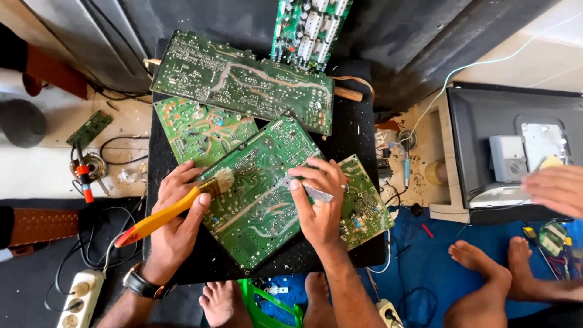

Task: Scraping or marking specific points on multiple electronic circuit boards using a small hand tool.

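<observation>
Left grip (176, 212) clamps brush (173, 209) (yellow handle); right grip (319, 197) pinches blade (313, 191) on board (258, 188)

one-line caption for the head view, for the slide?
Left hand sweeps a yellow-handled bristle brush over a green circuit board; right hand steadies it.

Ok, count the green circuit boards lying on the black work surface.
5. A long board lies at the back, a tall board leans above it, a left board, the middle board under both hands, and a right board. More may hide underneath.
</observation>
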